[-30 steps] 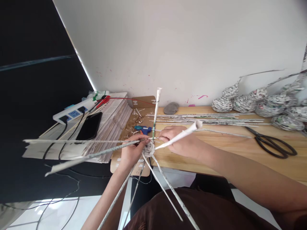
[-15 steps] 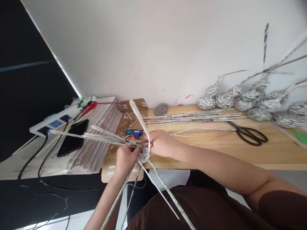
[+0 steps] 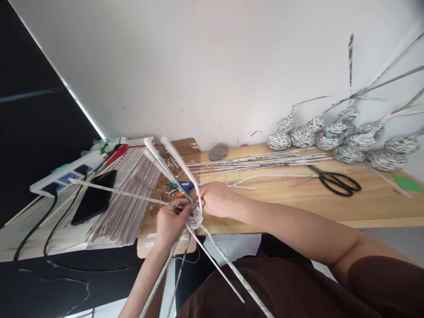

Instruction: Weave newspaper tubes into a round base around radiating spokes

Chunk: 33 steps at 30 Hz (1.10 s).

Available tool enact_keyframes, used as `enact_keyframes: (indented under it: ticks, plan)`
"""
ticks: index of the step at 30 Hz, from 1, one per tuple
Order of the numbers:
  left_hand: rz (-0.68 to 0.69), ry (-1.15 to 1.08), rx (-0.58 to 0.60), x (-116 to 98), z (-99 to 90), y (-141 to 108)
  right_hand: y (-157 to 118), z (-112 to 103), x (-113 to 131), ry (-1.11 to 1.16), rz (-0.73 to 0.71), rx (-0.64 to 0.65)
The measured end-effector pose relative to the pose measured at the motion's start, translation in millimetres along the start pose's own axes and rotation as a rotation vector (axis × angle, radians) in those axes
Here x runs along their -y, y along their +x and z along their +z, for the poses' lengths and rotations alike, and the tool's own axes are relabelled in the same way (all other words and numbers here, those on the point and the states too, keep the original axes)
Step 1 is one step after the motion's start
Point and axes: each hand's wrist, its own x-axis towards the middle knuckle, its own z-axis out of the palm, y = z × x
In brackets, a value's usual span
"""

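Between my hands is a small round paper weaving (image 3: 195,217), a coiled centre with several rolled-paper strips radiating from it. My left hand (image 3: 171,223) pinches its left edge, thumb on top. At its upper right my right hand (image 3: 213,199) has its fingers closed around the base of the strips; the fingertips are partly hidden. Two or three white paper strips (image 3: 180,161) stand up and lean left from there. One long strip (image 3: 122,193) points left past my left hand, and others (image 3: 228,260) hang down toward my lap.
Black scissors (image 3: 338,182) and a row of loose paper strips (image 3: 258,163) lie on the wooden table (image 3: 298,207). Woven paper gourds (image 3: 333,134) stand at the back right. A blue glue gun (image 3: 185,187), newspaper stack (image 3: 129,212), phone (image 3: 94,196) and power strip (image 3: 62,179) are leftward.
The upper strips have swung from pointing left to standing more upright, leaving one strip pointing left. Both hands stay at the weaving. The whole view has shifted slightly.
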Motion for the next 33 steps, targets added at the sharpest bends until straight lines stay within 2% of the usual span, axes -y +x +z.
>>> enact_keyframes:
  ticks: [5,16,22,24,27,30,33]
  plan:
    - [0.031,-0.067,-0.005,-0.4,1.7,0.8,0.4,-1.9,-3.1,0.059,0.008,0.000]
    - [-0.032,-0.083,-0.002,-0.3,0.3,1.3,2.8,5.5,-10.8,0.192,-0.021,0.069]
    - [-0.019,-0.060,0.005,7.0,-2.5,1.6,-2.1,-2.7,-5.4,0.074,-0.039,0.015]
    - [-0.022,-0.073,-0.026,7.6,-6.9,1.7,-5.9,-10.5,-5.6,0.006,-0.104,-0.078]
    - [-0.031,-0.109,-0.084,7.1,-16.6,2.2,-17.3,-20.8,-9.8,-0.042,-0.221,-0.341]
    - [-0.013,-0.168,-0.129,8.8,-25.9,3.6,-34.3,-24.0,-17.7,0.025,-0.235,-0.559]
    - [-0.004,-0.229,-0.153,16.3,-31.5,6.1,-51.2,-21.7,-25.4,-0.002,-0.276,-0.717]
